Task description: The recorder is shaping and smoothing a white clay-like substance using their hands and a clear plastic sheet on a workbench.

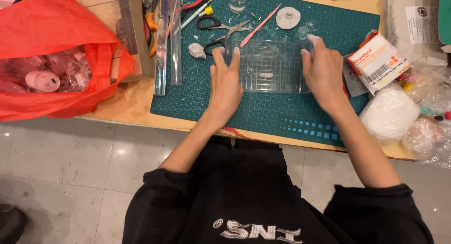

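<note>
The left hand [225, 82] lies flat, fingers together, on the left edge of a clear acrylic sheet [272, 68]; the right hand [323, 70] presses flat on its right edge; under the sheet, a small white clay roll [266, 75] on the green cutting mat [263, 112]; black scissors [221, 28] just beyond; a red bag [56, 51] far left.

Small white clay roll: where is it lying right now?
Head view: the small white clay roll lies under the clear acrylic sheet, between both hands, on the green cutting mat.
</note>
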